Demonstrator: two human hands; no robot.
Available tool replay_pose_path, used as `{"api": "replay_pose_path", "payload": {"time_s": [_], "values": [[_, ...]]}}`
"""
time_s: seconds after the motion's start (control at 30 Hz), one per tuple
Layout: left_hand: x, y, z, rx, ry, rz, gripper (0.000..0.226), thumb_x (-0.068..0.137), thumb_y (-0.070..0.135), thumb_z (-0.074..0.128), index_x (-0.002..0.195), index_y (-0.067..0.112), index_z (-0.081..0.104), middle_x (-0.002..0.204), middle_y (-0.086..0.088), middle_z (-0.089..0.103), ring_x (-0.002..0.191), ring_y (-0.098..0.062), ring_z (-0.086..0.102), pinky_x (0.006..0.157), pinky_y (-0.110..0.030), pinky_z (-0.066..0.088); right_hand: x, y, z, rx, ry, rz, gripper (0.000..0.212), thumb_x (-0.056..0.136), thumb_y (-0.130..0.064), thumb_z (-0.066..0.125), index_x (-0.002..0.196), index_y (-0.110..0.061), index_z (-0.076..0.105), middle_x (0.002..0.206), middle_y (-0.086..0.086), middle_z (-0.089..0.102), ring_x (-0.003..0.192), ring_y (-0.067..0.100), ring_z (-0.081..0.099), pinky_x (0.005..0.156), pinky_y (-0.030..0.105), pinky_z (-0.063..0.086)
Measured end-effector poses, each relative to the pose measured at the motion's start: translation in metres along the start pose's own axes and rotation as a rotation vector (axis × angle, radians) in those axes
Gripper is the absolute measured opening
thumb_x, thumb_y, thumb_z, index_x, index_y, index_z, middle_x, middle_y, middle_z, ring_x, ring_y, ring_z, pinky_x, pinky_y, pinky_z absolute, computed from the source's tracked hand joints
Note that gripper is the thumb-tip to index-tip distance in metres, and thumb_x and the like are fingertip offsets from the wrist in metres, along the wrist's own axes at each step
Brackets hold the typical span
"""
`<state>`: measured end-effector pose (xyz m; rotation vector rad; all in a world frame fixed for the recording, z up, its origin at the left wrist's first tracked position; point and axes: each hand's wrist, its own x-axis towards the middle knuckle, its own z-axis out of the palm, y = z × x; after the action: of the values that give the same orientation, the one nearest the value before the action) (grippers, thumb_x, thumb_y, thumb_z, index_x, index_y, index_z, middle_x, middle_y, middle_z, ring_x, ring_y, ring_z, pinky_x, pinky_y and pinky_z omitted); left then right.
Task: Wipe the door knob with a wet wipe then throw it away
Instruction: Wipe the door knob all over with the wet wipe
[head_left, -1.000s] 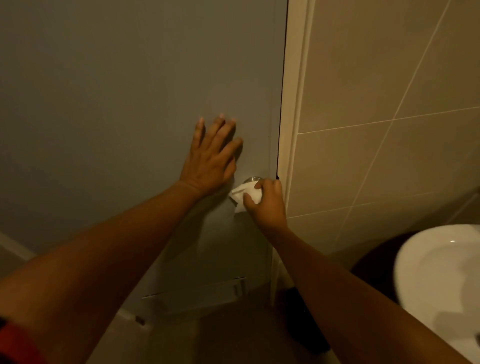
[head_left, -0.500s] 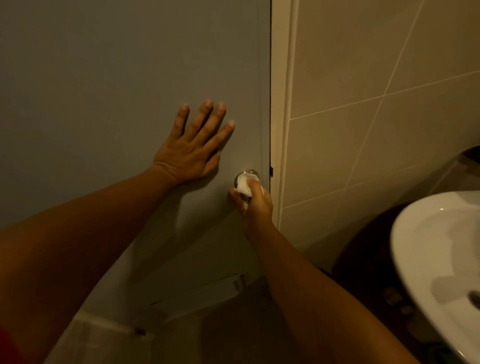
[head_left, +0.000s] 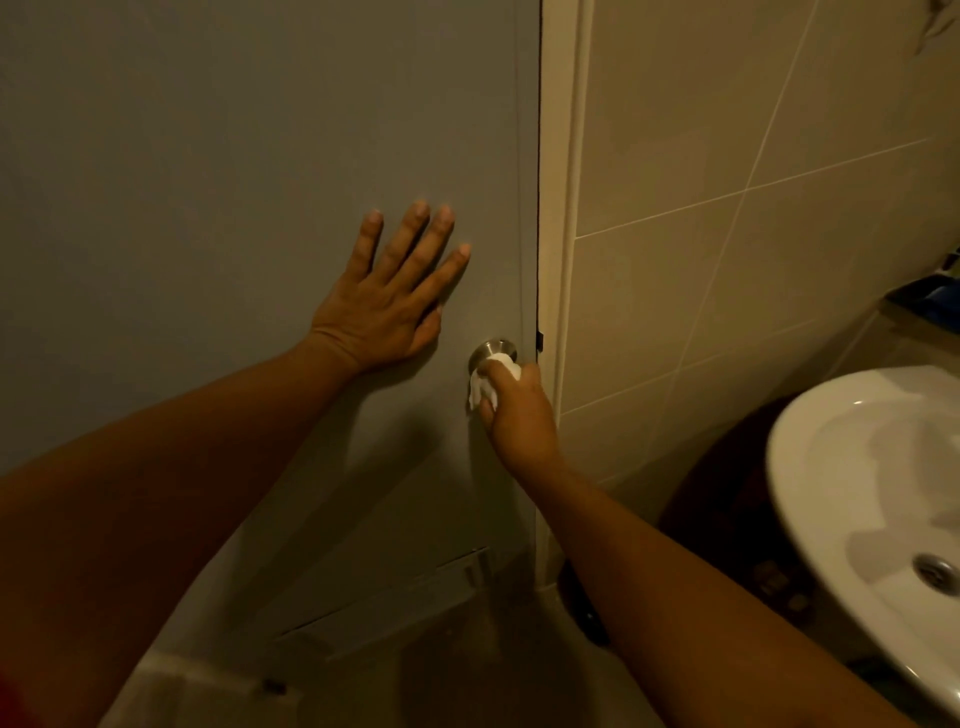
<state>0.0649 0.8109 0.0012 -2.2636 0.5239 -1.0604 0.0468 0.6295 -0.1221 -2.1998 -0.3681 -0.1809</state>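
A round metal door knob (head_left: 492, 348) sits near the right edge of a grey door (head_left: 208, 156). My right hand (head_left: 517, 410) is shut on a crumpled white wet wipe (head_left: 485, 384) and presses it against the lower part of the knob; only the knob's top shows. My left hand (head_left: 392, 306) lies flat on the door, fingers spread, up and to the left of the knob.
A pale door frame (head_left: 563, 260) and a beige tiled wall (head_left: 753, 208) stand to the right. A white sink (head_left: 872, 509) juts in at the lower right, with a dark object (head_left: 727, 545) below it. A vent slat (head_left: 395, 597) runs low on the door.
My right hand has shifted with the wipe from the front of the knob to its lower side. My left hand stays flat on the door. The view has turned a little.
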Motion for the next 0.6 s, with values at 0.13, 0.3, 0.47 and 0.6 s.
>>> {"api": "replay_pose_path", "payload": {"time_s": [0.13, 0.3, 0.47, 0.6], "values": [[0.0, 0.001, 0.0, -0.008, -0.003, 0.006, 0.067, 0.094, 0.044, 0.034, 0.155, 0.02, 0.017, 0.161, -0.016, 0.02, 0.146, -0.027, -0.023, 0.118, -0.054, -0.006, 0.005, -0.024, 0.005, 0.839, 0.188, 0.545, 0.041, 0.085, -0.012, 0.069, 0.122, -0.024, 0.058, 0.112, 0.001, 0.054, 0.09, 0.015, 0.058, 0.057, 0.021, 0.054], [0.0, 0.001, 0.001, -0.005, -0.001, 0.01, 0.067, 0.094, 0.044, 0.034, 0.155, 0.02, 0.017, 0.161, -0.016, 0.019, 0.146, -0.028, -0.024, 0.118, -0.053, -0.01, 0.012, -0.026, 0.016, 2.072, 0.228, 0.824, 0.051, 0.086, -0.011, 0.068, 0.134, -0.006, 0.052, 0.118, 0.02, 0.06, 0.083, 0.025, 0.066, 0.044, 0.02, 0.054], [0.0, 0.001, 0.0, -0.004, -0.018, 0.014, 0.067, 0.095, 0.045, 0.032, 0.155, 0.02, 0.015, 0.161, -0.016, 0.018, 0.145, -0.027, -0.027, 0.117, -0.052, -0.013, 0.01, -0.026, 0.021, 2.296, 0.238, 0.784, 0.051, 0.086, -0.016, 0.067, 0.134, -0.008, 0.05, 0.113, 0.022, 0.058, 0.072, 0.022, 0.066, 0.042, 0.019, 0.052], [-0.001, 0.0, 0.002, -0.005, -0.009, 0.009, 0.067, 0.095, 0.045, 0.033, 0.155, 0.02, 0.016, 0.161, -0.016, 0.019, 0.145, -0.028, -0.026, 0.117, -0.053, -0.01, 0.01, -0.022, 0.008, 1.386, 0.113, 0.682, 0.044, 0.086, -0.017, 0.066, 0.129, -0.019, 0.055, 0.11, 0.011, 0.063, 0.092, 0.025, 0.066, 0.054, 0.025, 0.056]]}}
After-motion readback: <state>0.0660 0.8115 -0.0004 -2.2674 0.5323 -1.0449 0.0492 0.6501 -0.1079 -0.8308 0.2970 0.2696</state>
